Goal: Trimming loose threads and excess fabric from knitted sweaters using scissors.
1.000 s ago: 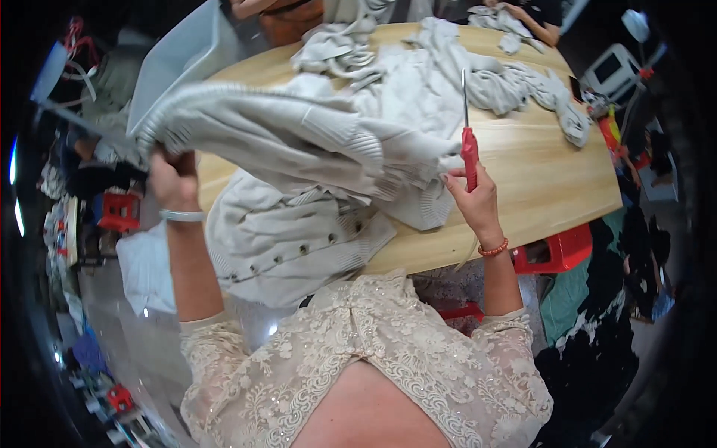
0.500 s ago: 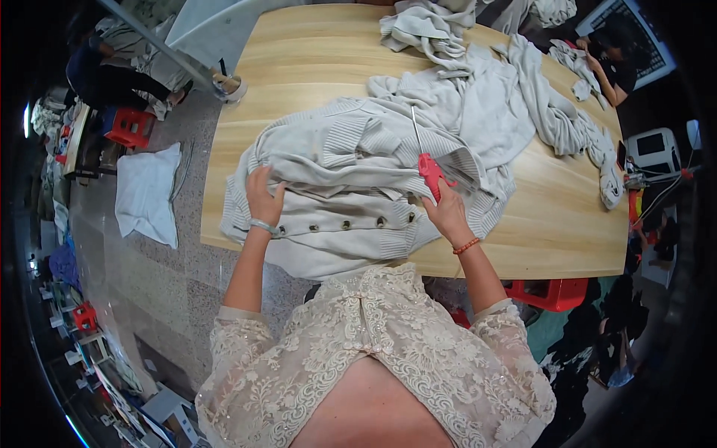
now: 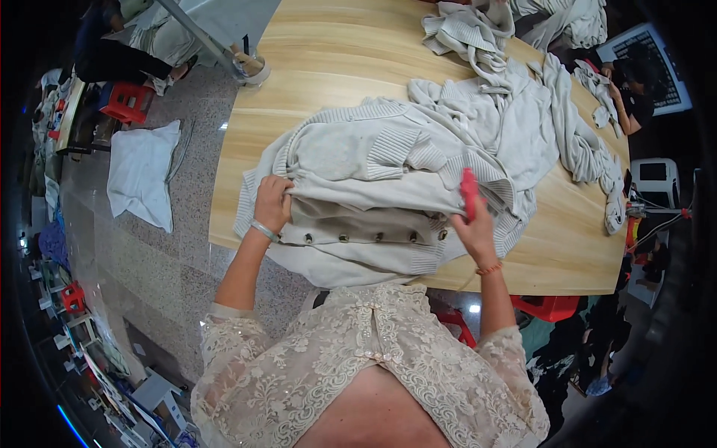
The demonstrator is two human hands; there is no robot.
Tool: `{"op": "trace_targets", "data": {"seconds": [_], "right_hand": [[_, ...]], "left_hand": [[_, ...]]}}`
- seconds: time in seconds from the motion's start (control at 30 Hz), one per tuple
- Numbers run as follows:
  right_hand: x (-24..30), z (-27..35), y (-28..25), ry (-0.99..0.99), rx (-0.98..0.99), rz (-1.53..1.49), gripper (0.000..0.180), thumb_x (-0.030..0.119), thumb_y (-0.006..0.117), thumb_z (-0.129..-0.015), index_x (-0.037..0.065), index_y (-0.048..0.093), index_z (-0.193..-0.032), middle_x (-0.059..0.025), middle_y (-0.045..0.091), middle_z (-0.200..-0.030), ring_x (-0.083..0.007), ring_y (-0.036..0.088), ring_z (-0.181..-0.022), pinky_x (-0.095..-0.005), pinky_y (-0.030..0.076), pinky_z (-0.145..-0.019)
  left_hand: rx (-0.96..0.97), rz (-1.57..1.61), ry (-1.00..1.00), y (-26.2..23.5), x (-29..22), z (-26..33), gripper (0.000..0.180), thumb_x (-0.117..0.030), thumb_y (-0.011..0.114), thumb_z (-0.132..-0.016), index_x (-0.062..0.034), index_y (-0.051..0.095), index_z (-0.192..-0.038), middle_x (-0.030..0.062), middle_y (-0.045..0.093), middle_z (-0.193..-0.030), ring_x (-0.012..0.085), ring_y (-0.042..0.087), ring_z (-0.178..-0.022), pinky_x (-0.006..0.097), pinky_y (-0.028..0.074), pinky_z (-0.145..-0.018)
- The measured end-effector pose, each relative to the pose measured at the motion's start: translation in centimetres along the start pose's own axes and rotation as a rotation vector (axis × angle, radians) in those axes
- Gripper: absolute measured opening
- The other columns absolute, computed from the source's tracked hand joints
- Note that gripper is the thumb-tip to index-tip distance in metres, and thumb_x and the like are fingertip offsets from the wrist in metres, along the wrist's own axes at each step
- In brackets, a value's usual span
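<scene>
A light grey knitted cardigan (image 3: 336,160) with a row of dark buttons lies spread in front of me at the near side of the table. My left hand (image 3: 274,203) is closed on a fold of its front edge, at the left. In my right hand (image 3: 475,228), a red-handled tool (image 3: 468,190) points away from me over the cardigan's right side. Motion smears its slim metal shaft. The fabric lifts between my hands, opening a gap above the buttons. A ribbed cuff (image 3: 396,153) lies folded on top.
More grey knitwear (image 3: 523,112) is heaped along the wooden table's (image 3: 321,56) right and far sides. A co-worker (image 3: 635,97) handles cloth at the far right; another person (image 3: 112,52) sits at the far left. A white sack (image 3: 142,175) lies on the floor near a red stool (image 3: 127,102).
My left hand has closed on the cardigan's edge and pulled it up. My right hand has shifted rightward with the red-handled tool. The view has also shifted slightly.
</scene>
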State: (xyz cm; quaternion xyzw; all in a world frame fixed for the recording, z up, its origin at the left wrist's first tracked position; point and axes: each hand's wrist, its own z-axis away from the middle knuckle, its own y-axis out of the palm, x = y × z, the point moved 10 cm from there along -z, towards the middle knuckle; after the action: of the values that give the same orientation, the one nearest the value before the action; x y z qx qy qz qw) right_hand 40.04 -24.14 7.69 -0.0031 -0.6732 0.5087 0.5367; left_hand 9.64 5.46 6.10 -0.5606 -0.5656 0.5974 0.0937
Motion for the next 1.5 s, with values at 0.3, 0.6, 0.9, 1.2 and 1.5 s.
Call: {"op": "trace_targets", "data": {"seconds": [0.3, 0.6, 0.9, 1.2, 1.5], "right_hand": [[0.5, 4.3, -4.1, 0.064, 0.142, -0.117, 0.016, 0.000, 0.064, -0.075, -0.001, 0.067, -0.091, -0.0015, 0.060, -0.070, -0.0079, 0.053, -0.065, -0.0236, 0.043, -0.058], [-0.1, 5.2, -3.9, 0.091, 0.205, -0.095, 0.013, 0.003, 0.065, -0.076, 0.000, 0.065, -0.089, -0.0016, 0.060, -0.069, -0.0076, 0.052, -0.064, -0.0248, 0.045, -0.062], [3.1, 5.7, -6.0, -0.024, 0.245, -0.079, 0.015, 0.002, 0.066, -0.076, 0.000, 0.065, -0.091, -0.0046, 0.063, -0.072, -0.0107, 0.058, -0.067, -0.0270, 0.048, -0.064], [1.3, 7.1, -7.3, -0.017, 0.320, -0.151, 0.015, 0.004, 0.072, -0.076, -0.001, 0.065, -0.088, -0.0060, 0.064, -0.071, -0.0115, 0.058, -0.065, -0.0274, 0.048, -0.063], [2.1, 10.5, -7.1, 0.086, 0.496, 0.001, 0.029, 0.011, 0.078, -0.066, -0.001, 0.063, -0.088, -0.0166, 0.065, -0.079, -0.0287, 0.062, -0.068, -0.0358, 0.049, -0.069]], "left_hand": [[0.462, -0.318, 0.397, 3.8, -7.4, 1.2, 0.028, -0.002, 0.064, -0.067, -0.0082, 0.055, -0.093, 0.0108, 0.058, -0.109, 0.0290, 0.048, -0.122, 0.053, 0.019, -0.114], [0.787, 0.114, 0.020, 7.5, -4.6, -0.7, 0.077, -0.048, 0.062, -0.083, -0.0102, 0.033, -0.143, 0.0132, 0.061, -0.111, 0.0292, 0.056, -0.110, 0.044, 0.025, -0.105], [1.178, 0.146, -0.208, 10.3, -3.5, 1.3, 0.056, -0.050, 0.056, -0.084, -0.0177, 0.054, -0.129, 0.0128, 0.064, -0.109, 0.0274, 0.055, -0.109, 0.045, 0.029, -0.099], [0.711, 0.619, -0.124, 4.0, -7.9, -2.1, 0.035, 0.006, 0.064, -0.064, -0.0056, 0.051, -0.094, 0.0033, 0.059, -0.095, 0.0146, 0.053, -0.095, 0.027, 0.041, -0.088], [0.780, 0.052, -0.143, -8.5, -9.5, 3.2, 0.036, -0.023, 0.081, -0.068, -0.0115, 0.047, -0.064, 0.0016, 0.044, -0.061, 0.0176, 0.040, -0.059, 0.028, 0.031, -0.077]]}}
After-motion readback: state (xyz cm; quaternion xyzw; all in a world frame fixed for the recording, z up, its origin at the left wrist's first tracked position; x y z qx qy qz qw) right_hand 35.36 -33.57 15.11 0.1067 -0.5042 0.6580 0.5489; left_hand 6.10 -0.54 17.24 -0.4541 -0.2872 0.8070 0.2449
